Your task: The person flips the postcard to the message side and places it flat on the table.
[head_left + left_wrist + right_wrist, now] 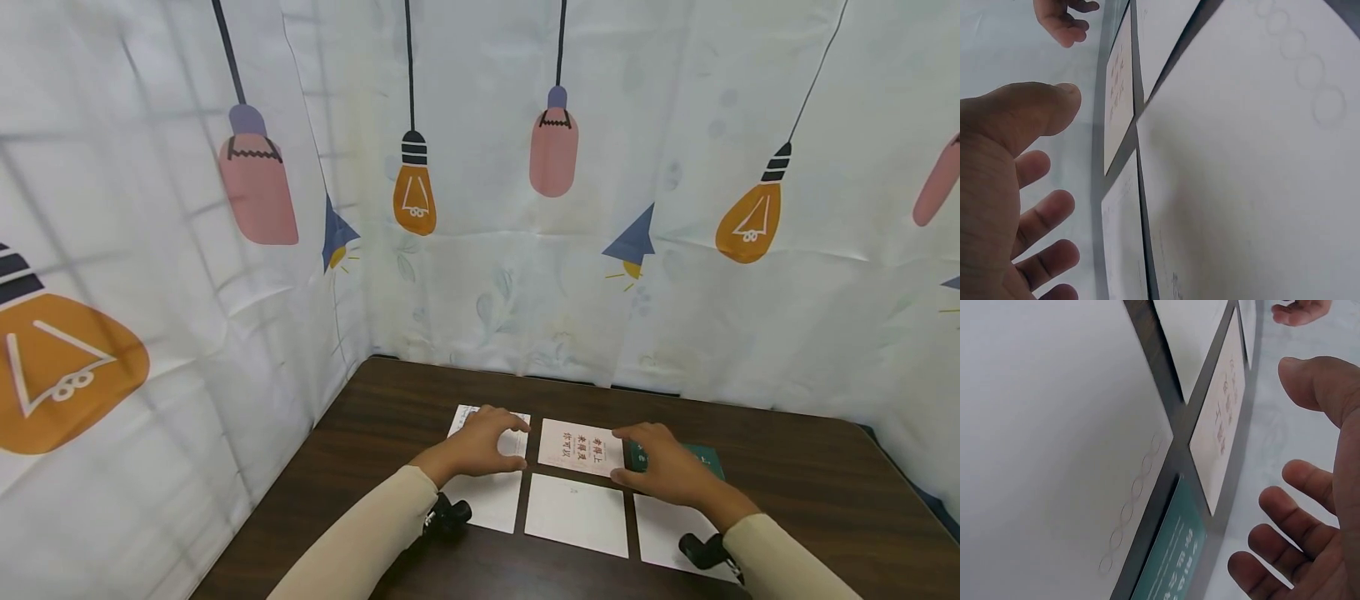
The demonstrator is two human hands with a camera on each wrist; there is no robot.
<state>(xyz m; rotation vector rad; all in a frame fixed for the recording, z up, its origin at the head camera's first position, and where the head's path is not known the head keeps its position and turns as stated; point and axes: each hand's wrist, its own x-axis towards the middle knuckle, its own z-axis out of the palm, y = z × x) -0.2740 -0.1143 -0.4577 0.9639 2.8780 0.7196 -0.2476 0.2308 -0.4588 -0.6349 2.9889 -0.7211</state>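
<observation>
Two rows of postcards lie on the dark table. In the head view my left hand (480,446) hovers over the back left white card (517,446), thumb and fingers spread apart and holding nothing. My right hand (667,471) is near the pink card (570,446) with red Chinese characters, and partly hides the green card (707,458) behind it. Its fingers are also apart, with nothing between them. Nearer me lie the left blank-looking card (495,500), the middle one (576,514) and the right one (663,533). A faint looped line marks the white card (1054,437) in the right wrist view.
The brown wooden table (795,475) reaches to a white curtain (480,292) at the back and left, printed with bulbs and lamps. Black wrist cameras, the left one (450,512) and the right one (703,550), hang under the wrists, over the front cards.
</observation>
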